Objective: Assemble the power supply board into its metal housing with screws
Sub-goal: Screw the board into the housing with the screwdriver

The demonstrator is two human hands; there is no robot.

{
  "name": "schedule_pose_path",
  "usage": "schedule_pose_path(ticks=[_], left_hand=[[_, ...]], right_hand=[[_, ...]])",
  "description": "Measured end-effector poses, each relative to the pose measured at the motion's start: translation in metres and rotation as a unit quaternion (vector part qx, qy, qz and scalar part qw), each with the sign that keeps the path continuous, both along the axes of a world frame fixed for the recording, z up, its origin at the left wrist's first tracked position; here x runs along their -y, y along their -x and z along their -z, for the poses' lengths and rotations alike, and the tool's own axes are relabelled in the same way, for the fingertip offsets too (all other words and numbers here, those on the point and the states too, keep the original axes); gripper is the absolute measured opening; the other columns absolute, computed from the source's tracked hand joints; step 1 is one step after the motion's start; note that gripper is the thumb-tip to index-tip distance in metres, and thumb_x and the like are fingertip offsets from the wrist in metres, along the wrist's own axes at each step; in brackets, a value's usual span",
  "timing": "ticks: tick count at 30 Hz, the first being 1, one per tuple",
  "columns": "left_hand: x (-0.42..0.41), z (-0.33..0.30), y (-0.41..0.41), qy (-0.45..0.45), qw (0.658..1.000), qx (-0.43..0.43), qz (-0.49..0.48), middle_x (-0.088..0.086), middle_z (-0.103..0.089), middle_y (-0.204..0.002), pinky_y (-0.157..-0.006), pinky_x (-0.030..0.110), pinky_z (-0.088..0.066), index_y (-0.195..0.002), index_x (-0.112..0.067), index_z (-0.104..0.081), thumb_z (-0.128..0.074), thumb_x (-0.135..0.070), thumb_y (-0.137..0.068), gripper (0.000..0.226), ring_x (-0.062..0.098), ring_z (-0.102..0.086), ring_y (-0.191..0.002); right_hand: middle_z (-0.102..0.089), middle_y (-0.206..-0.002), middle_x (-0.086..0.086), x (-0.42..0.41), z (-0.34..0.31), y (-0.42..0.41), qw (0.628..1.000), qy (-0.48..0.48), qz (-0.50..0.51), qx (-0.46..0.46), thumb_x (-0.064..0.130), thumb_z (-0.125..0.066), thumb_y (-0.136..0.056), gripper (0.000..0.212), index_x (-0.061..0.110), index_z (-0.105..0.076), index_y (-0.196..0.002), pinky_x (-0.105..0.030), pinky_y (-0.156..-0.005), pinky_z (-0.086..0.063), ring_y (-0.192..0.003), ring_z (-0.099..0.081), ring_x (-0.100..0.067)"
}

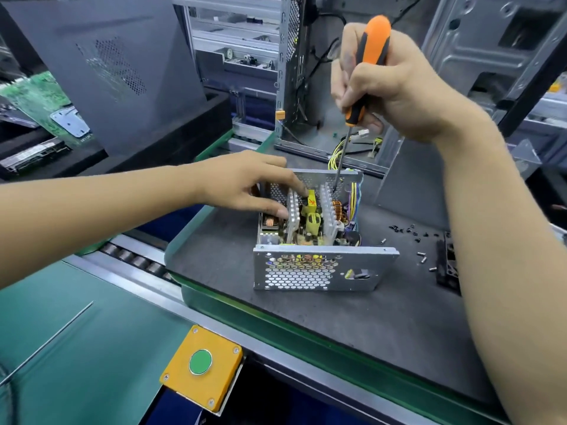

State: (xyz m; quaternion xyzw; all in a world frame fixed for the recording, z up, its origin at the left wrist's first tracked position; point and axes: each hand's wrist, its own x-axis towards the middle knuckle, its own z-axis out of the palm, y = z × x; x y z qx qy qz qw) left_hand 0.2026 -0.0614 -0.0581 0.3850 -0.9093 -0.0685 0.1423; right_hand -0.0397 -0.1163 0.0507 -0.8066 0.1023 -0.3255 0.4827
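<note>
A silver metal housing [325,271] with honeycomb vents stands open-topped on the dark mat. The power supply board [310,233] lies inside it, with two aluminium heat sinks, a yellow transformer and copper coils. My left hand [245,182] reaches over the housing's left side; its fingertips press on the left heat sink and the yellow part. My right hand [389,84] grips an orange and black screwdriver [368,69] held nearly upright. Its shaft runs down into the housing's far right corner, where the tip is hidden behind the right heat sink. Loose screws [411,233] lie on the mat to the right.
A black fan [448,265] lies at the mat's right edge. An open computer case [306,87] stands behind the housing, with yellow wires trailing from it. A grey perforated panel [113,72] leans at the back left. A yellow box with a green button [201,363] sits at the front.
</note>
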Motion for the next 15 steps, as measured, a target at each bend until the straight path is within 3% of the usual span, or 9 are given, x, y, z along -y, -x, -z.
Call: schedule_pose_path(ticks=[5,8,11,13,15], left_hand=[[-0.036,-0.002,-0.001,-0.016,0.996,-0.011,-0.091,-0.010,-0.063,-0.111,-0.091,0.040,-0.052,-0.130,-0.035,-0.063,-0.065,-0.064,-0.090,0.049,0.013,-0.064,-0.102],[-0.061,-0.005,0.001,-0.010,0.986,-0.019,-0.166,-0.010,-0.068,-0.107,-0.080,0.035,-0.054,-0.123,-0.039,-0.064,-0.067,-0.070,-0.083,0.050,0.003,-0.061,-0.087],[-0.086,-0.003,0.008,-0.004,0.965,-0.028,-0.260,-0.006,-0.068,-0.080,-0.063,0.036,-0.053,-0.113,-0.042,-0.062,-0.067,-0.077,-0.076,0.051,0.002,-0.060,-0.069],[-0.101,-0.002,0.014,0.030,0.952,-0.017,-0.305,-0.007,-0.054,-0.055,-0.050,0.029,-0.042,-0.106,-0.042,-0.062,-0.063,-0.080,-0.073,0.051,-0.002,-0.055,-0.059],[-0.109,-0.002,0.020,0.074,0.939,0.025,-0.335,-0.009,-0.042,-0.048,-0.047,0.023,-0.029,-0.105,-0.043,-0.060,-0.055,-0.084,-0.073,0.052,0.005,-0.046,-0.050]], right_hand=[[-0.059,-0.064,-0.001,-0.001,0.000,-0.004,1.000,0.011,0.012,0.014,-0.001,-0.056,-0.071,0.021,0.015,-0.044,-0.077,-0.019,-0.038,-0.032,-0.049,-0.044,-0.021],[-0.058,-0.065,-0.001,-0.001,-0.001,-0.003,0.999,0.023,0.027,0.029,-0.003,-0.055,-0.073,0.023,0.015,-0.042,-0.077,-0.020,-0.037,-0.031,-0.050,-0.044,-0.023],[-0.058,-0.065,0.000,-0.002,-0.003,-0.003,0.998,0.034,0.036,0.038,-0.002,-0.055,-0.073,0.023,0.016,-0.042,-0.077,-0.020,-0.038,-0.032,-0.048,-0.043,-0.021],[-0.058,-0.064,0.001,-0.003,-0.004,-0.003,0.998,0.033,0.042,0.041,-0.002,-0.055,-0.072,0.023,0.016,-0.042,-0.077,-0.020,-0.038,-0.031,-0.048,-0.043,-0.020],[-0.058,-0.064,0.001,-0.003,-0.004,-0.003,0.998,0.031,0.042,0.040,-0.003,-0.054,-0.072,0.024,0.016,-0.042,-0.077,-0.020,-0.038,-0.030,-0.049,-0.043,-0.021]])
